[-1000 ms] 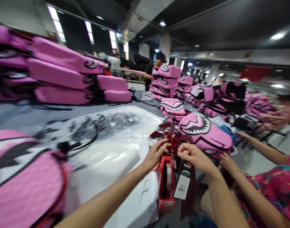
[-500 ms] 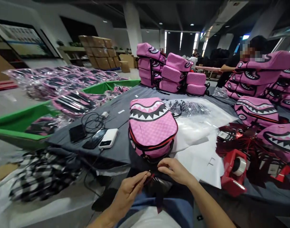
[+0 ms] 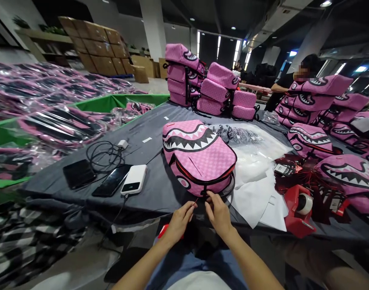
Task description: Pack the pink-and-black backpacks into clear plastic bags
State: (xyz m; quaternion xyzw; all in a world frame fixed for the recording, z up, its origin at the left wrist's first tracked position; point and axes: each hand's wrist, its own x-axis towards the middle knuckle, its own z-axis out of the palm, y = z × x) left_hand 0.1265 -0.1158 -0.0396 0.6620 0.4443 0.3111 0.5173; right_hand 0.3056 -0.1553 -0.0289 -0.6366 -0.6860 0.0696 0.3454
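Observation:
A pink checked backpack (image 3: 202, 157) with a shark-mouth print lies on the dark cloth-covered table, its bottom end toward me. Close to the table's front edge, my left hand (image 3: 181, 219) pinches a thin red cord (image 3: 197, 199) between thumb and fingertips. Something red (image 3: 162, 231) shows below that hand, partly hidden behind it. My right hand (image 3: 217, 211) is at the near end of the backpack, its fingers bent around the zipper pull (image 3: 205, 192); the fingertips partly hide the pull.
To the right lie white sheets (image 3: 247, 201), a red tape dispenser (image 3: 297, 213) and a heap of dark red hang tags (image 3: 323, 195). A power bank (image 3: 134, 179), phone (image 3: 112, 181) and cable (image 3: 104, 157) are on the left. Stacked pink bags (image 3: 213, 88) stand behind; a person (image 3: 281, 88) is beyond.
Both hands have moved up to the near end of the backpack, and my right fingers have reached its zipper. The backpack has turned slightly. My view has shifted too.

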